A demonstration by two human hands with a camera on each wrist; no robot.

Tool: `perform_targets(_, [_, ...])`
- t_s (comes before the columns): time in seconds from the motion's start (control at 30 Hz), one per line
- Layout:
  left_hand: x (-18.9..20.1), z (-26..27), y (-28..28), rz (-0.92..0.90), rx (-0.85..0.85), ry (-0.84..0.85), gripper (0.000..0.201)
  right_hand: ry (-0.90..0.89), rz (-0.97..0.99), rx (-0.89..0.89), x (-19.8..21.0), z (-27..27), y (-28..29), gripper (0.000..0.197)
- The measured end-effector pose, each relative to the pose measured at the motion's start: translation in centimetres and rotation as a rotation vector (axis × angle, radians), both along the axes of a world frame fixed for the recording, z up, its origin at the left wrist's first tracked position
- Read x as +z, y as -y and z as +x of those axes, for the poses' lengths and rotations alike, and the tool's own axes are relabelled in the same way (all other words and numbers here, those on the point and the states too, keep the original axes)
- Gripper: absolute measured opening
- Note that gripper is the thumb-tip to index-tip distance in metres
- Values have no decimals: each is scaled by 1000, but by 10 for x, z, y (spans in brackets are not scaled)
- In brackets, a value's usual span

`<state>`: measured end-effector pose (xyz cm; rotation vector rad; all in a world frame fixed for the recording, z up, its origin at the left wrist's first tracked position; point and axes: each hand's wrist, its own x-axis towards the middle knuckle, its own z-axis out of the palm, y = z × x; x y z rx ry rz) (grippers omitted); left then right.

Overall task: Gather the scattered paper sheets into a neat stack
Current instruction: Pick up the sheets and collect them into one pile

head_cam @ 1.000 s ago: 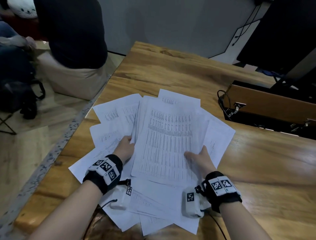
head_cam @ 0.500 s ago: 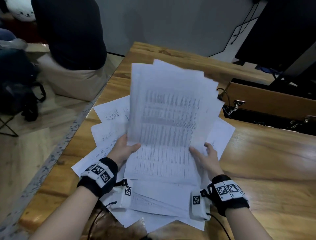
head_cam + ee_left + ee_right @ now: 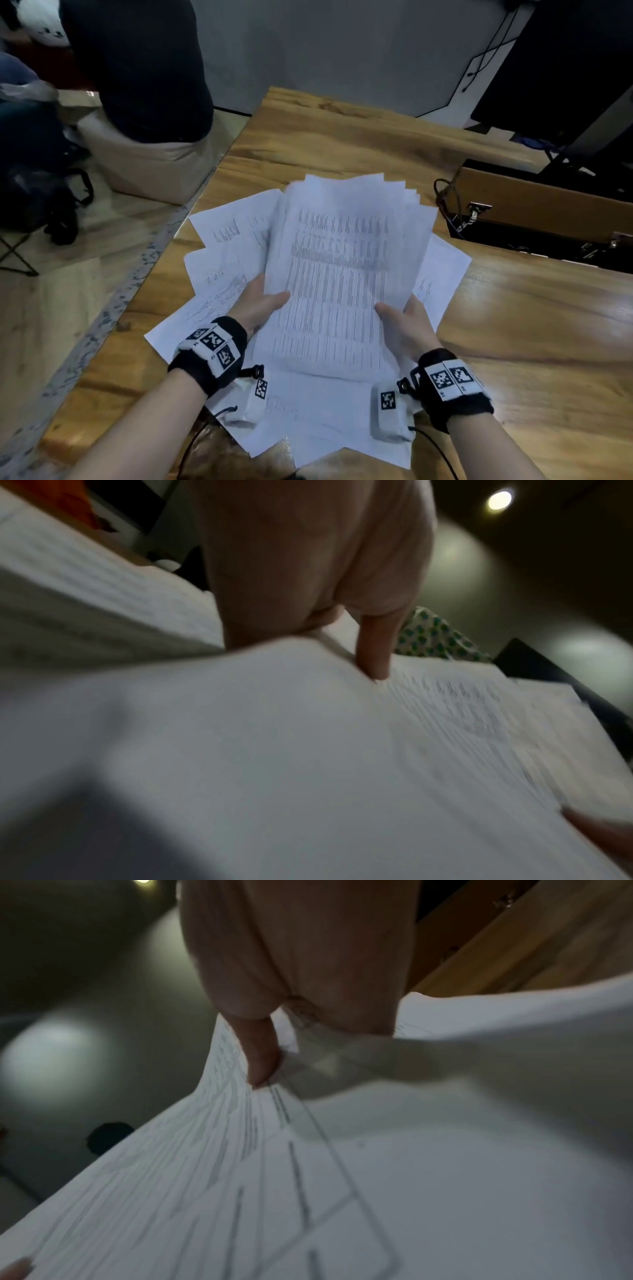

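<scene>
A bundle of printed sheets (image 3: 339, 277) is held tilted over the wooden table (image 3: 534, 325), its top edges fanned unevenly. My left hand (image 3: 263, 305) grips the bundle's left edge, thumb on top. On the right edge my right hand (image 3: 404, 322) grips the same way. More loose sheets (image 3: 226, 240) lie spread on the table under and around the bundle, some (image 3: 318, 425) near the front edge. In the left wrist view my thumb (image 3: 373, 653) presses on the paper (image 3: 274, 750). The right wrist view shows my thumb (image 3: 260, 1053) pinching the sheets (image 3: 377, 1164).
An open wooden box (image 3: 548, 209) with cables (image 3: 448, 205) and metal latches sits in the table at the right. A person in dark clothes (image 3: 144, 68) sits on a beige seat (image 3: 144, 168) beyond the left table edge. A dark bag (image 3: 37, 202) lies on the floor at left.
Both hands raised the bundle off the spread sheets, stood it nearly upright half a second ago, and have now brought it down lower and more tilted.
</scene>
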<state>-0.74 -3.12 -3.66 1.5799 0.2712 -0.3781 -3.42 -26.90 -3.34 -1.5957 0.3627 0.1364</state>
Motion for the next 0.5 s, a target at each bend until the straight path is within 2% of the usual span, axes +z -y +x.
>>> perform_targets(0.07, [17, 1, 5, 19, 71, 105, 43, 98, -19, -45, 23, 5, -1, 27])
perform_targets(0.13, [44, 4, 10, -42, 124, 220, 35, 240, -67, -80, 48, 13, 1, 26])
perform_targets(0.2, [75, 8, 13, -140, 150, 347, 25, 385, -72, -110, 78, 19, 2, 25])
perform_targets(0.3, [112, 18, 17, -159, 150, 526, 22, 548, -60, -170, 113, 24, 3, 25])
perform_targets(0.4, [122, 24, 19, -146, 184, 576, 26, 616, -88, -194, 127, 27, 5, 29])
perform_targets(0.5, [118, 23, 18, -107, 217, 617, 37, 607, -87, -177, 127, 28, 11, 46])
